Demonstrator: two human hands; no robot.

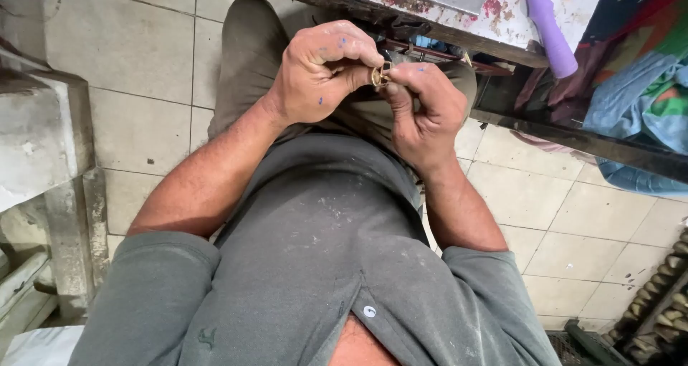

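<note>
My left hand [319,72] and my right hand [423,108] meet above my lap, fingertips pinched together on a small brass-coloured ring-shaped part [378,77]. A small dark piece sits at the top of the ring, against my right thumb and forefinger. Both hands carry blue ink smudges. Most of the ring is hidden by my fingers.
A worn, paint-stained workbench edge [430,22] runs across the top, with a purple tool handle [550,29] lying on it. Colourful cloth [645,86] hangs at the right. A concrete block [43,136] stands at the left on the tiled floor [573,215].
</note>
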